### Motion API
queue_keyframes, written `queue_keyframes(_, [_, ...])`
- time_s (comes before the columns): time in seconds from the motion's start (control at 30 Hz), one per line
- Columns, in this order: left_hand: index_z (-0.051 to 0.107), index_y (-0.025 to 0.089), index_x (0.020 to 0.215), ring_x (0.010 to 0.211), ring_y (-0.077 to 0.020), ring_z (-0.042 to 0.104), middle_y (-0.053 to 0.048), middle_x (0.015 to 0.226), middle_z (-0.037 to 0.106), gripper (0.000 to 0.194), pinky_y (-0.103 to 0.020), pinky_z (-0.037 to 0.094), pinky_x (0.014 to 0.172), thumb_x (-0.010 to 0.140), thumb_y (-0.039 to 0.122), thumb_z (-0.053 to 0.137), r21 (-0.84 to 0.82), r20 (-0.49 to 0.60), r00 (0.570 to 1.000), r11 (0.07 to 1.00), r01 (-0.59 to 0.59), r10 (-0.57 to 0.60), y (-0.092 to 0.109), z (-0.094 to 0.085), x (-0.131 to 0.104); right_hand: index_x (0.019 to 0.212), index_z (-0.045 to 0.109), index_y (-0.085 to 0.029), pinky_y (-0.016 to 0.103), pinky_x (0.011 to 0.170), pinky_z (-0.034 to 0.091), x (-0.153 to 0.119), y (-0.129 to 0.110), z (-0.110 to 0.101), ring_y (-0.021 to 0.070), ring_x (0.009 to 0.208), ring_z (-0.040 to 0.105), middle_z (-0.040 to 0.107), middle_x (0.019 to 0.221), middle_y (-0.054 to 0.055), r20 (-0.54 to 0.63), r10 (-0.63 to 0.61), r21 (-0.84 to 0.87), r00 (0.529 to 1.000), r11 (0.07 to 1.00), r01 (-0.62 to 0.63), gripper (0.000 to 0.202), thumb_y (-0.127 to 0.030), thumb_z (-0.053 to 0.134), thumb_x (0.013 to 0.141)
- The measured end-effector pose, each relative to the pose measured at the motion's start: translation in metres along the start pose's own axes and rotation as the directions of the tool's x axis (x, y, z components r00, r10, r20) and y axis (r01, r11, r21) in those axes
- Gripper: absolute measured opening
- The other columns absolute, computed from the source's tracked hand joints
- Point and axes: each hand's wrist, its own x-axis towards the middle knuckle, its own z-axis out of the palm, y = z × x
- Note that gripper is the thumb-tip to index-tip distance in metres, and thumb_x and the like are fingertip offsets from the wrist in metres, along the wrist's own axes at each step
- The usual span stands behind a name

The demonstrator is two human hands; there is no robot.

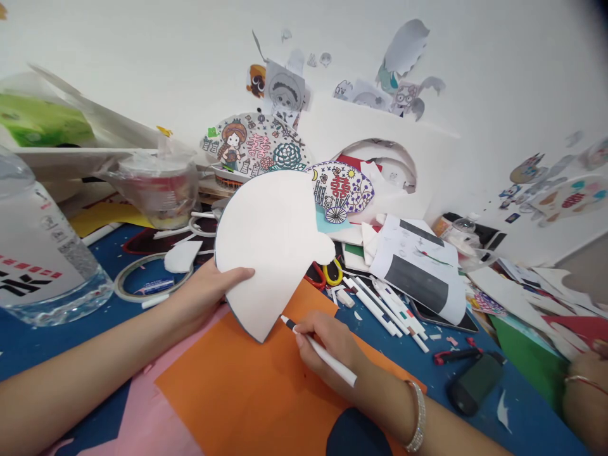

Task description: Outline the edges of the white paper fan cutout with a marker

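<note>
My L hand (pixel 219 286) pinching white cutout (pixel 270 240) by lower L edge, tilted abv orange paper (pixel 228 392) on blue counter (pixel 532 418); R hand (pixel 327 345) gripping white marker (pixel 330 362), tip nr cutout.

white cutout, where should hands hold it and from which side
Pinch the white cutout by its lower left edge, from the left, thumb on the face, as the left hand does. It is broad and flat, so an edge pinch probably suits it, and the marker in the right hand is near its lower right edge.

White marker (pixel 333 363) in right fingers (pixel 317 324)
</note>
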Motion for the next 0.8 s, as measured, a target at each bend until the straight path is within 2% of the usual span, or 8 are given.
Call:
queue_keyframes(0.1, [0.051,0.026,0.123,0.099,-0.0254,0.065,-0.007,0.117,0.066,0.058,-0.03,0.056,0.076,0.069,0.028,0.073,-0.006,0.0,1.0,1.0,0.004,-0.004,-0.0005,-0.0004,-0.0003,0.076,0.047,-0.021,0.023,0.053,0.038,0.0008,-0.0014,-0.0009,0.0121,0.056,0.048,0.051,0.064,-0.002,0.004,0.007,0.016,1.0,1.0,-0.007,0.009,-0.018,0.043,0.084])
queue_keyframes(0.27, [0.052,0.024,0.121,0.101,-0.0293,0.064,-0.01,0.118,0.066,0.058,-0.036,0.056,0.08,0.067,0.029,0.073,0.007,-0.02,1.0,1.0,-0.006,0.006,-0.0009,-0.0007,0.0002,0.073,0.047,-0.021,0.023,0.051,0.038,0.0032,-0.0048,-0.0026,0.0116,0.054,0.046,0.049,0.062,-0.003,-0.01,0.049,0.009,0.999,0.999,-0.049,0.012,-0.018,0.043,0.084])
queue_keyframes(0.47, [0.051,0.026,0.123,0.1,-0.0254,0.064,-0.007,0.118,0.066,0.058,-0.03,0.056,0.077,0.069,0.029,0.072,0.0,-0.001,1.0,1.0,0.003,-0.003,-0.0016,-0.0008,0.0015,0.078,0.049,-0.021,0.022,0.053,0.04,0.0008,0.0008,-0.0017,0.0116,0.057,0.051,0.052,0.065,-0.003,-0.014,0.066,0.039,0.998,0.997,-0.065,0.008,-0.021,0.045,0.085])
queue_keyframes(0.8, [0.051,0.025,0.124,0.103,-0.0276,0.063,-0.008,0.121,0.064,0.059,-0.034,0.055,0.08,0.069,0.029,0.072,0.012,-0.001,1.0,1.0,-0.008,0.008,-0.0005,-0.0007,0.0003,0.079,0.05,-0.02,0.022,0.052,0.039,0.0002,0.0025,-0.002,0.0113,0.057,0.05,0.053,0.066,-0.003,-0.009,0.103,0.078,0.995,0.992,-0.102,0.007,-0.021,0.048,0.086])
